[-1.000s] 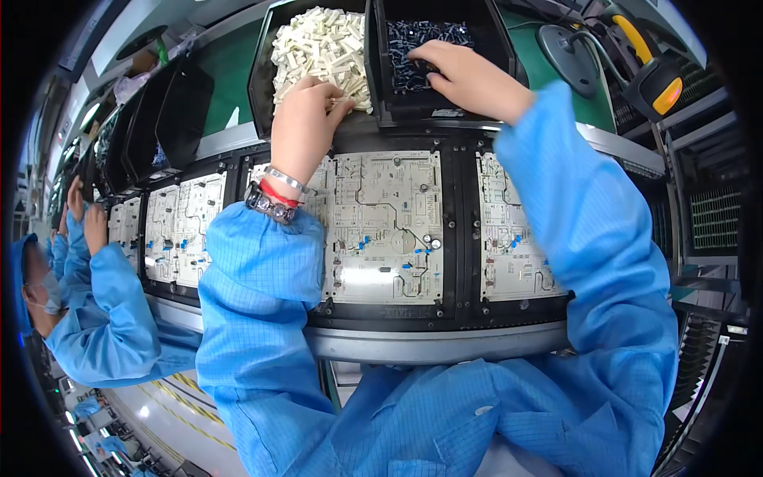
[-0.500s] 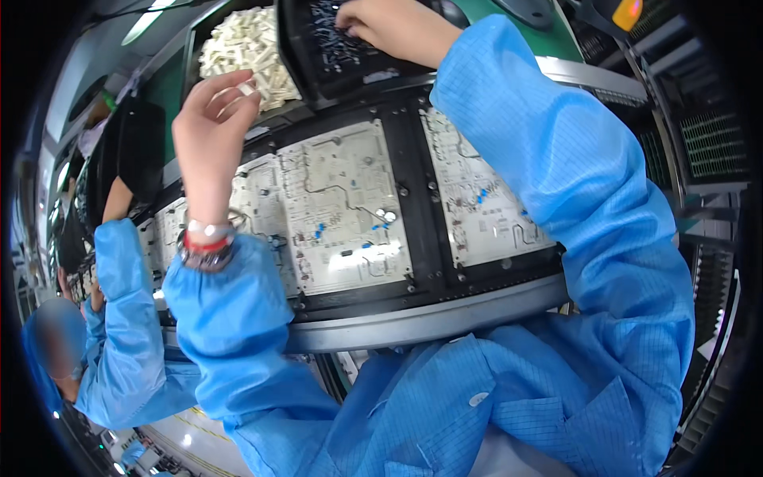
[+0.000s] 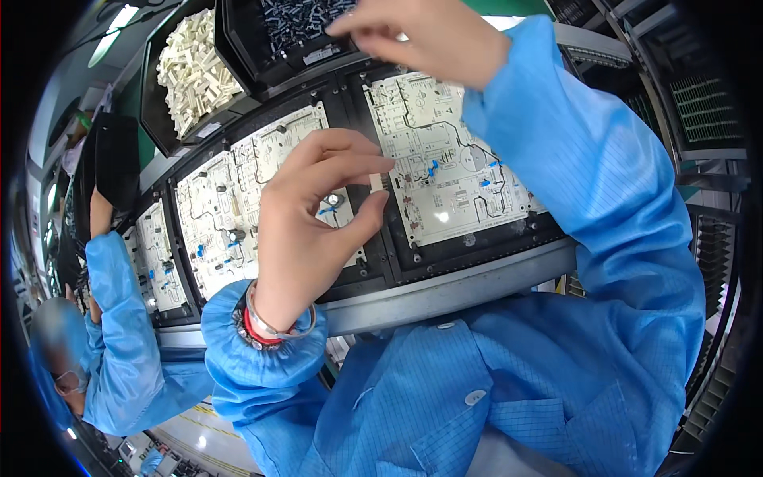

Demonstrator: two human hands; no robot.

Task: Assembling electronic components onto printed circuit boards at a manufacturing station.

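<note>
My left hand (image 3: pixel 318 215) hovers over the row of circuit boards, its thumb and fingertips pinching a small white block-shaped component (image 3: pixel 377 183). The circuit board (image 3: pixel 445 187) to its right carries printed traces and several small blue parts. Another circuit board (image 3: pixel 298 119) lies partly beneath my left hand. At the front edge of a black bin of small dark parts (image 3: pixel 298 24), my right hand (image 3: pixel 425 40) has its fingers drawn together. Motion blurs it, and whatever is in those fingertips cannot be made out.
Left of the dark parts stands a black bin of white block-shaped components (image 3: pixel 195 71). A metal rail (image 3: pixel 445 290) runs along the near side of the boards. At the left, a person in a blue smock (image 3: pixel 123 318) reaches toward a black bin (image 3: pixel 117 163).
My left hand has moved right and nearer, from beside the white components to over the boards. My right hand has drawn back from inside the dark parts' bin. The view has shifted too.
</note>
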